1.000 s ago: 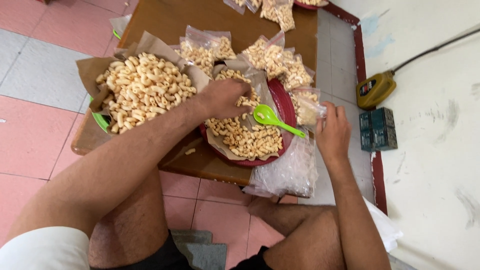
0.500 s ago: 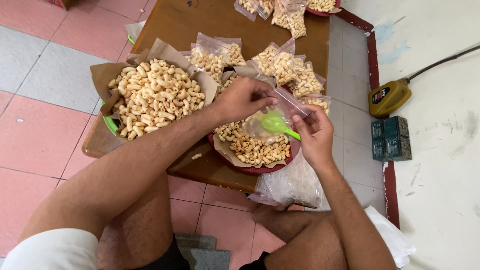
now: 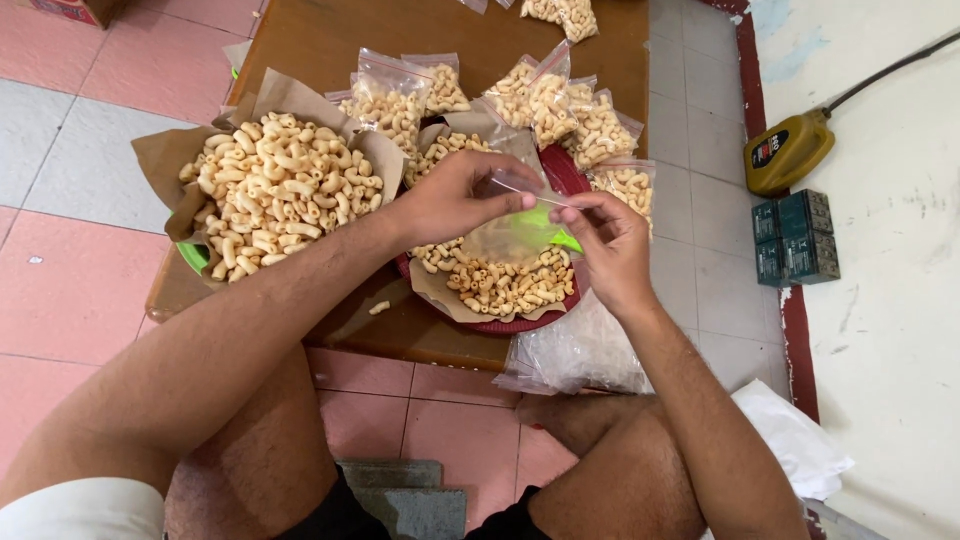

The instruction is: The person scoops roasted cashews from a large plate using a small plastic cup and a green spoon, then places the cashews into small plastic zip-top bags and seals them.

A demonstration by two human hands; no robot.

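Two hands are seen, the left hand (image 3: 455,195) and the right hand (image 3: 610,240), and together they hold one empty clear bag (image 3: 515,235). On the bench (image 3: 330,40) there are two heaps of curled snacks: one big heap (image 3: 275,190) on brown paper and one smaller heap (image 3: 505,285) in a red tray. About six filled bags (image 3: 390,100) lie behind them. One stack of empty bags (image 3: 575,350) hangs at the edge. On the floor stand two dark boxes (image 3: 795,238) and one yellow device (image 3: 788,152).

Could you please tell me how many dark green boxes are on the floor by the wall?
2: dark green boxes sit side by side just below the yellow device. None seem hidden.
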